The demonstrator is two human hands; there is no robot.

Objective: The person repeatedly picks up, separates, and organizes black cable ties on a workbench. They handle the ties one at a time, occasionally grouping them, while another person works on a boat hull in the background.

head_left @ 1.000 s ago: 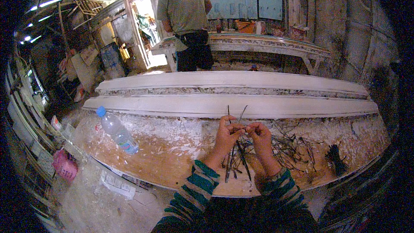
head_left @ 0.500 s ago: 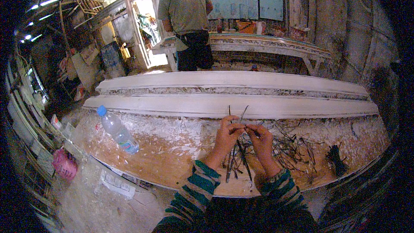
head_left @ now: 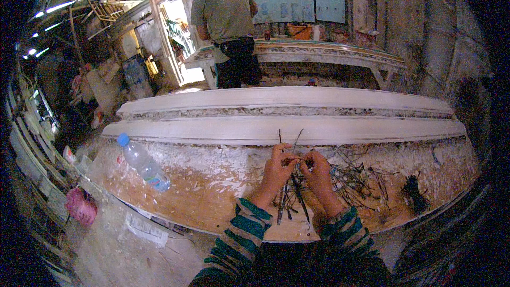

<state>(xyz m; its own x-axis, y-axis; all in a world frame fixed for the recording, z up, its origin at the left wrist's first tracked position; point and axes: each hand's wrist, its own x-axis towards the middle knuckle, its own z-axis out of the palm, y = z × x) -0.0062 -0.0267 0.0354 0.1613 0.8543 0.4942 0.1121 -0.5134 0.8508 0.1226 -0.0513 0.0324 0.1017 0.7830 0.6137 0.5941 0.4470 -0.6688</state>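
Both hands are close together over the middle of the table, fingers pinched on thin dark strips, perhaps wire. My left hand (head_left: pixel 277 174) grips dark strips (head_left: pixel 300 202) whose ends stick up past the fingers and hang down below them. Right beside it, my right hand (head_left: pixel 317 174) is closed at the fingertips on the same strips; the exact grip is too small to make out. A loose tangle of similar strips (head_left: pixel 364 183) lies to the right of my right hand. Farther right sits a tight dark bundle (head_left: pixel 414 194).
A plastic water bottle (head_left: pixel 142 160) with a blue cap lies at the left on the stained wooden table (head_left: pixel 196 202). Two long white mouldings (head_left: pixel 234 130) run across behind my hands. Beyond, a person (head_left: pixel 226 16) stands at another bench (head_left: pixel 319 53). A pink bundle (head_left: pixel 81 206) is at lower left.
My right hand has turned and risen slightly, its fingers now more upright beside the left. The left hand stays nearly in place, still gripping the strips.
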